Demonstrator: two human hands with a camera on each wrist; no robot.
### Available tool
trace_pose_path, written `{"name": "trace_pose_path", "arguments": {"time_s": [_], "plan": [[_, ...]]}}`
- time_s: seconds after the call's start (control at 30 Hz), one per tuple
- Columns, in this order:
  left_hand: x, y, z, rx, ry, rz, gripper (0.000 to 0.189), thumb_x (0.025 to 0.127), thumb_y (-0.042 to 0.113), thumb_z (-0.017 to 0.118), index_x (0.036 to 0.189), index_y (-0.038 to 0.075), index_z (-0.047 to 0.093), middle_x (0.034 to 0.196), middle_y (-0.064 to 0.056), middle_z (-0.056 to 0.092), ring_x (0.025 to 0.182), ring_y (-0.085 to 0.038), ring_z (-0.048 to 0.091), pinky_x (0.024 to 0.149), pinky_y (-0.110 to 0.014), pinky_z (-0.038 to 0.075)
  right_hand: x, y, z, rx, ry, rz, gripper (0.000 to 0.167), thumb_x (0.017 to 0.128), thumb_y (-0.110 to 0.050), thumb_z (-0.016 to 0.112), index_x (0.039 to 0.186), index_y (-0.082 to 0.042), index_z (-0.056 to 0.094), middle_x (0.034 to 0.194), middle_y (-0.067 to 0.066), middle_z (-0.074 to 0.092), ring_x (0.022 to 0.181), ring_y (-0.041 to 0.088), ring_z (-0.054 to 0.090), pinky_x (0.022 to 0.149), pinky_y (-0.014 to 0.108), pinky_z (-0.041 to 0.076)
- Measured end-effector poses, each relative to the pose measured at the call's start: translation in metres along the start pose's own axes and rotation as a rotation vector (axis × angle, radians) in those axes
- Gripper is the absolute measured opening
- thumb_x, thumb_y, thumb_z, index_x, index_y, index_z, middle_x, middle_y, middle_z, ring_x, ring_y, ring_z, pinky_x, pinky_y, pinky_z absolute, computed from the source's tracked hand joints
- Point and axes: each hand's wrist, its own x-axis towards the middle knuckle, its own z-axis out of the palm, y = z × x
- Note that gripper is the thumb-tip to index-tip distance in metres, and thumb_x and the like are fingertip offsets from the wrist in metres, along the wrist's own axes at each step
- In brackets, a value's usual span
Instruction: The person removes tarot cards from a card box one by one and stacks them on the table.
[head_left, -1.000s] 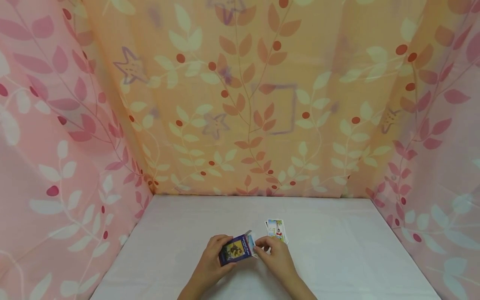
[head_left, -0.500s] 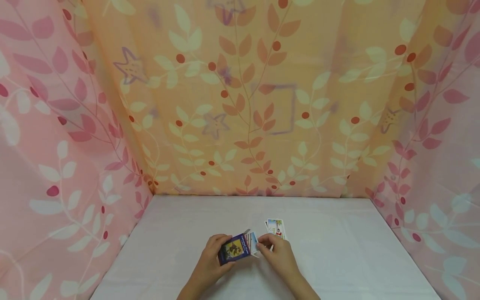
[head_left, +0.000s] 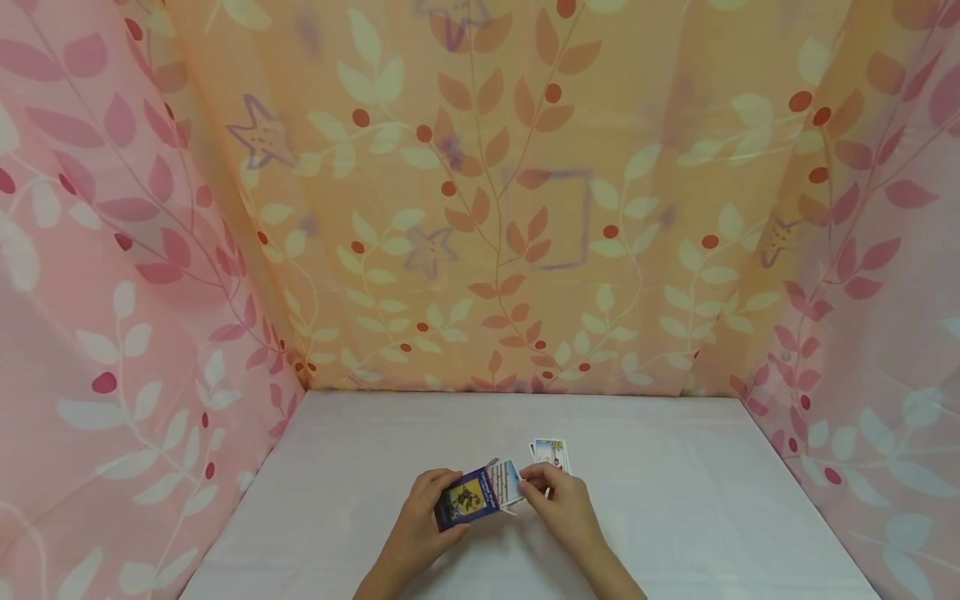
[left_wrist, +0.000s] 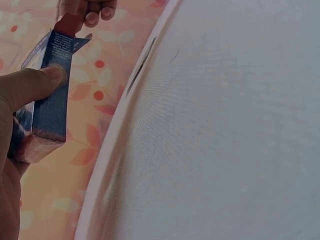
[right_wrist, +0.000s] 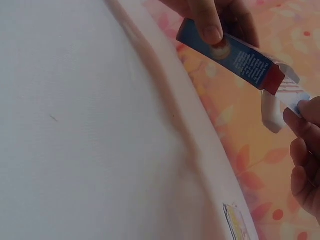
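Note:
My left hand [head_left: 422, 518] grips a dark blue card box [head_left: 459, 503] with a yellow picture on its front. Its thumb presses along one narrow side of the box [left_wrist: 52, 105] in the left wrist view. The box's flap end is open and points right. Out of it slides a card [head_left: 507, 480] with a light, striped picture; whether more cards come with it I cannot tell. Thumb and fingers of my right hand [head_left: 564, 507] pinch the outer end of this card [right_wrist: 294, 95]. The inside of the box is hidden.
Behind my right hand, a small pile of picture cards [head_left: 550, 451] lies on the white tabletop [head_left: 675, 483], partly covered by that hand. Flowered cloth [head_left: 480, 250] hangs at the back and along both sides of the table.
The right hand has moved a little to the right, drawing the card farther out of the box. The left hand and the box have hardly moved.

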Motion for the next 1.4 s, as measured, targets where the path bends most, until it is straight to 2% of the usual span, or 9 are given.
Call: {"name": "trace_pose_path", "arguments": {"time_s": [0.27,0.53,0.77,0.93,1.2,1.4], "plan": [[0.0,0.0,0.0,-0.011,0.008,0.008,0.082,0.072,0.024,0.095,0.142,0.03,0.054,0.136,0.013,0.05,0.121,-0.007,0.051,0.103,-0.037,0.052,0.003,0.001,-0.007,0.007,0.037,-0.01,0.014,0.088,-0.014,0.081,0.094,-0.025,0.074,0.074,-0.018,0.065,0.067,0.004,0.056,0.06,0.02,0.045],[0.0,0.0,-0.001,-0.016,0.017,0.006,0.081,0.071,0.023,0.096,0.141,0.03,0.055,0.135,0.013,0.051,0.121,-0.007,0.052,0.103,-0.037,0.052,0.004,0.004,-0.014,0.025,0.057,-0.062,0.013,0.088,-0.013,0.081,0.096,-0.021,0.074,0.075,-0.014,0.067,0.067,0.004,0.056,0.059,0.02,0.046],[0.0,0.0,0.0,-0.017,0.02,0.006,0.082,0.071,0.022,0.096,0.141,0.027,0.056,0.135,0.012,0.051,0.121,-0.007,0.052,0.102,-0.036,0.052,0.006,0.004,-0.019,0.036,0.05,-0.011,0.013,0.089,-0.014,0.081,0.096,-0.022,0.075,0.076,-0.014,0.066,0.069,0.007,0.056,0.061,0.021,0.048],[0.0,-0.002,0.001,-0.022,0.026,0.011,0.082,0.07,0.021,0.096,0.141,0.028,0.055,0.135,0.013,0.051,0.12,-0.007,0.052,0.102,-0.035,0.052,0.007,0.003,-0.023,0.047,0.056,-0.01,0.013,0.089,-0.013,0.081,0.097,-0.021,0.075,0.077,-0.013,0.066,0.07,0.007,0.056,0.061,0.021,0.048],[0.001,0.0,0.0,-0.018,0.024,0.01,0.08,0.071,0.022,0.096,0.14,0.028,0.056,0.135,0.012,0.052,0.12,-0.007,0.052,0.102,-0.035,0.052,0.008,0.009,-0.026,0.036,0.118,-0.084,0.013,0.087,-0.011,0.081,0.096,-0.018,0.075,0.076,-0.012,0.066,0.068,0.005,0.054,0.058,0.022,0.047],[0.001,0.002,-0.002,-0.019,0.013,-0.01,0.079,0.072,0.022,0.095,0.141,0.023,0.057,0.135,0.01,0.051,0.121,-0.008,0.052,0.102,-0.035,0.053,0.011,0.011,-0.031,0.042,0.12,-0.075,0.014,0.088,-0.011,0.081,0.096,-0.02,0.075,0.077,-0.013,0.067,0.07,0.007,0.057,0.061,0.022,0.048]]}}
